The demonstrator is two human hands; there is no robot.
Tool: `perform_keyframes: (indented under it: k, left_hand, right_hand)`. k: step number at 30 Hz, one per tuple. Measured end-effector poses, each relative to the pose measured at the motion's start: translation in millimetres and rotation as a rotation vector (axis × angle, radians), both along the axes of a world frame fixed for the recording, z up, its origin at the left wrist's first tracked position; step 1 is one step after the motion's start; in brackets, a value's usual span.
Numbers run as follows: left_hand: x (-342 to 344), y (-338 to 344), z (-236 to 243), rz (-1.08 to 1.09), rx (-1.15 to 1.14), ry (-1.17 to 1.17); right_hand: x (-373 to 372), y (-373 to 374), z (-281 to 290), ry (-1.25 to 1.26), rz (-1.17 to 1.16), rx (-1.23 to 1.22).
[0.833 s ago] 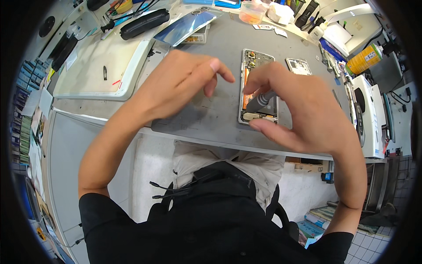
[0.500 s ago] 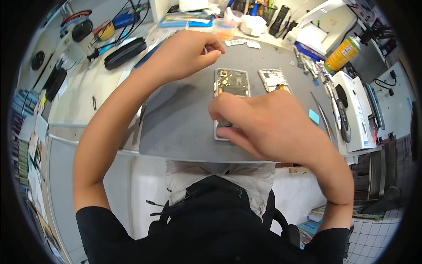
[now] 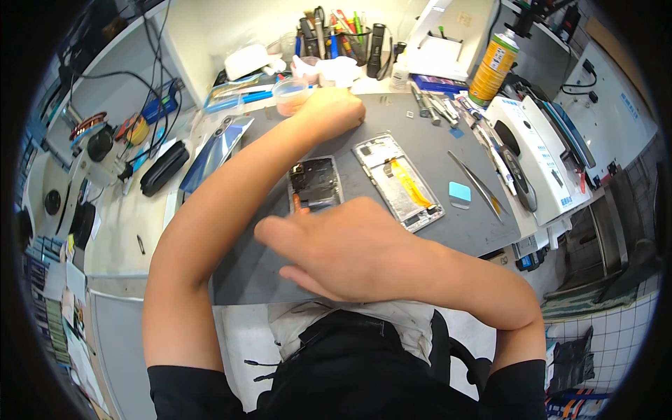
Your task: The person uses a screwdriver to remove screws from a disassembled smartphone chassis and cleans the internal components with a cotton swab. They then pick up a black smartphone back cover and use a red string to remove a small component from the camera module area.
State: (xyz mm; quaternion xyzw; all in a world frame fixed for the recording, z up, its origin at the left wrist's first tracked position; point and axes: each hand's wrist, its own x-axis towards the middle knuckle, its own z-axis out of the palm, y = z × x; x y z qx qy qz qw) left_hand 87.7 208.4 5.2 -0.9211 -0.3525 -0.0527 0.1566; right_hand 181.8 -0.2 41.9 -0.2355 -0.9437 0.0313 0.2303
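My left hand reaches to the back of the grey mat, beside a clear plastic cup. Its fingers are curled downward, and whatever they hold, if anything, is hidden. Over the near end of an opened phone hovers my right hand, slightly blurred. A gap shows between its thumb and index finger, with nothing visible there; its other fingers are hidden. The phone's dark inside and a small orange strip show past the hand. To its right lies a silver phone frame with a yellow flex cable.
Tweezers and a light-blue square pad lie right of the frame. Small tubes, a yellow spray can and a white box line the right. A blue phone back and black case are at left; pens stand behind.
The view has shifted right, bringing the silver frame fully into sight. My right hand has drawn back from the opened phone. My left hand now covers where small white pieces lay.
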Motion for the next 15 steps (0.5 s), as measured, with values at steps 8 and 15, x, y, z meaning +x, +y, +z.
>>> perform_keyframes:
  k: [8,15]
  left_hand:
    - [4,-5,3,-0.167,0.147,0.086]
    - [9,-10,7,-0.090,0.066,-0.003]
  right_hand:
    - [-3,-1,-12,0.148,-0.024,0.053]
    - [-10,-6,-12,0.172,-0.019,0.070]
